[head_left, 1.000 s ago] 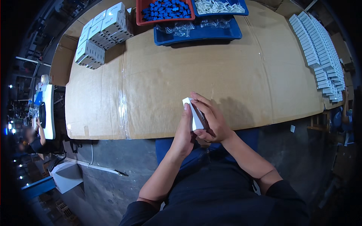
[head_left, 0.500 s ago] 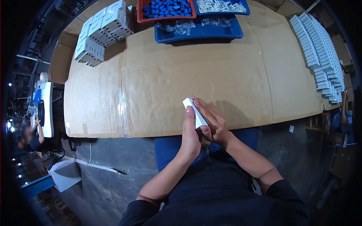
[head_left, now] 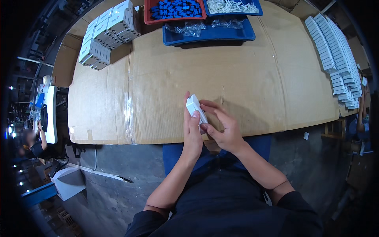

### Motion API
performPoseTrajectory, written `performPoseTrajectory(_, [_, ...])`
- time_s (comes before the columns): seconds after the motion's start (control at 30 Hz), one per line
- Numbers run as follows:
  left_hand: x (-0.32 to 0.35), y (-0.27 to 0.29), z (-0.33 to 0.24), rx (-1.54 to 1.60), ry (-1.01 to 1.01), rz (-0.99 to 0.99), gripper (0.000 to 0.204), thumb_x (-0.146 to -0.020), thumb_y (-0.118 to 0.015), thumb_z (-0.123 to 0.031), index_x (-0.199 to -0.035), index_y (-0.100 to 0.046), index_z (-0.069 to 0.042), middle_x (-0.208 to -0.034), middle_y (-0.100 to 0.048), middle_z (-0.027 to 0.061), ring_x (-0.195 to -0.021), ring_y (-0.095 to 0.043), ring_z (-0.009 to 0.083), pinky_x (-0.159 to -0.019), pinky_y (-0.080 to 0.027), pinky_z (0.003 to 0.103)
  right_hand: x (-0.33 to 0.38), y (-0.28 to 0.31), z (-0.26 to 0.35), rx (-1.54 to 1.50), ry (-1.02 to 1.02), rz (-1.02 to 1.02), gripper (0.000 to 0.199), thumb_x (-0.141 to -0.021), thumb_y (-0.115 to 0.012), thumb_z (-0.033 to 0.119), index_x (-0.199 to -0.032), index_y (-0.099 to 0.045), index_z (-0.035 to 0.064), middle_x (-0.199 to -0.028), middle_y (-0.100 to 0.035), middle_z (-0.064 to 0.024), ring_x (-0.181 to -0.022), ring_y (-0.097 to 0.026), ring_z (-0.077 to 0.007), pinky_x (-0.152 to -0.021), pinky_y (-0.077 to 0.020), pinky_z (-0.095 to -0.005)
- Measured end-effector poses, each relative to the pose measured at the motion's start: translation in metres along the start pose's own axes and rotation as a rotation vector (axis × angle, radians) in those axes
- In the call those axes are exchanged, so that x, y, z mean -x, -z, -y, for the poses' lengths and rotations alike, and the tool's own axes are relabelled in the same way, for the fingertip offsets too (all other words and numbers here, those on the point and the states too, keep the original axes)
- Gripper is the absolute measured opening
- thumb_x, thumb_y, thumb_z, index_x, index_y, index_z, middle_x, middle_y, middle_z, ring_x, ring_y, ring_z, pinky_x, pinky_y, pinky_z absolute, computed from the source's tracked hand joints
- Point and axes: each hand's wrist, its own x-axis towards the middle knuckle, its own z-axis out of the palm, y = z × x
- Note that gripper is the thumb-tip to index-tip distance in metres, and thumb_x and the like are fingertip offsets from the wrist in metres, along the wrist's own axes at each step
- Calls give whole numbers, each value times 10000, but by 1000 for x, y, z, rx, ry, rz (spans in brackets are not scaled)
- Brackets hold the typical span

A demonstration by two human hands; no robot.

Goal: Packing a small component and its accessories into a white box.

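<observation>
A small white box (head_left: 194,106) is held at a tilt just above the near part of the cardboard-covered table (head_left: 173,79). My left hand (head_left: 192,134) grips it, the thumb across its upper face and the fingers behind its left side. From the right, my right hand (head_left: 227,130) touches the same box with curved fingers near its far end and the thumb by its near end. A gap shows between that palm and the box. The underside of the box is hidden.
At the far left stand stacked white boxes (head_left: 103,33). A red tray (head_left: 175,19) of blue pieces, a blue tray (head_left: 233,12) of white pieces and another blue tray (head_left: 209,39) with clear bags sit at the back. Rows of white boxes (head_left: 333,51) line the right edge. Other people work at both sides.
The box has turned and moved slightly left and away from me. My right hand has loosened from lying flat along it, its fingers now curved and apart.
</observation>
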Motion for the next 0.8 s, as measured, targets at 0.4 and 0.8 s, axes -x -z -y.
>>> performPoseTrajectory(0.4, [0, 13, 30, -142, -293, 28, 790, -1117, -406, -541, -1659, -193, -7, -1458, -463, 182, -1318, -477, 243, -1156, -360, 400, 12, -16, -2, 276, 213, -37, 416, -1056, -595, 128, -1418, -596, -76, -1387, -636, -234, -1109, -701, -346, -928, -581, -390])
performPoseTrajectory(0.8, [-9, 23, 21, -593, -681, 54, 933, -997, -536, -561, -1618, -238, 69, -1625, -327, 274, -1446, -369, 403, -1189, -315, 512, 2, 0, 17, -519, -406, -65, 544, -1054, -641, 340, -1465, -553, -5, -1464, -565, -146, -1357, -538, -225, -1124, -439, -347])
